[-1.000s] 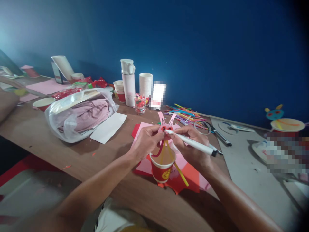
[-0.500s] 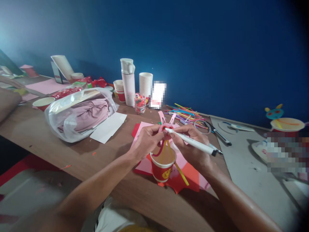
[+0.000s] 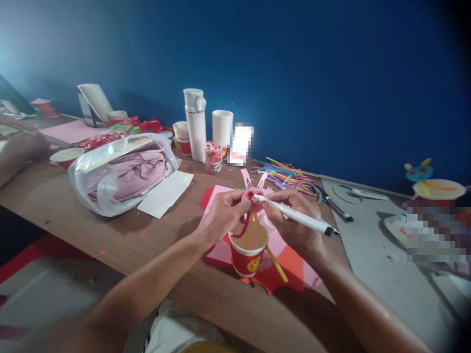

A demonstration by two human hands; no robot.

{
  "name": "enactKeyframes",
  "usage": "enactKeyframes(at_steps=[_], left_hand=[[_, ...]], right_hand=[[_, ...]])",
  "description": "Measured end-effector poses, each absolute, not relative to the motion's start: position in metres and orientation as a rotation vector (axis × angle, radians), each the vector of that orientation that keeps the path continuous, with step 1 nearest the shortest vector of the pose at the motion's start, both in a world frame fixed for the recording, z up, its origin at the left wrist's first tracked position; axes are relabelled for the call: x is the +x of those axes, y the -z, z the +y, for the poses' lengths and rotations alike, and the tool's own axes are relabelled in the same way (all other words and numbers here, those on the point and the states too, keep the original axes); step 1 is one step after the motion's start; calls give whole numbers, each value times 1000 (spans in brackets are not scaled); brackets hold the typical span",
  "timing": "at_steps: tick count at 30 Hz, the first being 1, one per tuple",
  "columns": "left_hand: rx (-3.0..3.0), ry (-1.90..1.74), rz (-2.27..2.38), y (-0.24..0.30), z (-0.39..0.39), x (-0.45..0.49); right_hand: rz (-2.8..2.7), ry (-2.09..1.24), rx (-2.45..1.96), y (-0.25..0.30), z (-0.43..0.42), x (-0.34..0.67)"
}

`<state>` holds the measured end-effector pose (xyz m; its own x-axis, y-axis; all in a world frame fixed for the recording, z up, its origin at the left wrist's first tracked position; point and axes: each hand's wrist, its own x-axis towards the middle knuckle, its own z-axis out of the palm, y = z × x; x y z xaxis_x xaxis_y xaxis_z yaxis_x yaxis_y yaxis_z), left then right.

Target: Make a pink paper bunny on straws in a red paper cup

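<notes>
My left hand (image 3: 224, 213) pinches a small pink paper rabbit face (image 3: 250, 192) with two ears, held above a red paper cup (image 3: 247, 255). My right hand (image 3: 294, 220) grips a white marker pen (image 3: 298, 219) whose tip touches the face by its red eyes. A red strip and yellow straws (image 3: 274, 259) stick out of the cup. The cup stands on pink and red paper sheets (image 3: 290, 267) on the brown table (image 3: 154, 240).
A plastic bag with pink cloth (image 3: 125, 174) lies to the left beside a white sheet (image 3: 165, 193). A white flask (image 3: 196, 125), stacked cups (image 3: 222, 128), coloured straws (image 3: 283, 172), scissors (image 3: 327, 198) stand behind. Another person's arm (image 3: 18, 152) rests far left. A finished cup craft (image 3: 436, 189) sits right.
The marker's rear end has swung slightly right and its tip has shifted a little on the rabbit face. The other person's arm at far left has moved forward onto the table.
</notes>
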<state>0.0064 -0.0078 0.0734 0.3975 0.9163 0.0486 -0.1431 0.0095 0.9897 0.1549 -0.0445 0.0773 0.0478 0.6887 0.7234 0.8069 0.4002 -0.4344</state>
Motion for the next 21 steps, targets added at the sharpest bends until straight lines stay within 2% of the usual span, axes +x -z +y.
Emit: enactKeyframes(at_steps=[9,16,21], left_hand=[[1298,-980,810,-73,-7,7],[1280,-967,786,-70,-5,6],[1228,-968,817,-69,-1,4]], right_hand=[[-1650,64,-1288,-76,-46,154],[-1340,-419,-1093,-78,-42,168],[-1203,-388,-1044,-87,-39,176]])
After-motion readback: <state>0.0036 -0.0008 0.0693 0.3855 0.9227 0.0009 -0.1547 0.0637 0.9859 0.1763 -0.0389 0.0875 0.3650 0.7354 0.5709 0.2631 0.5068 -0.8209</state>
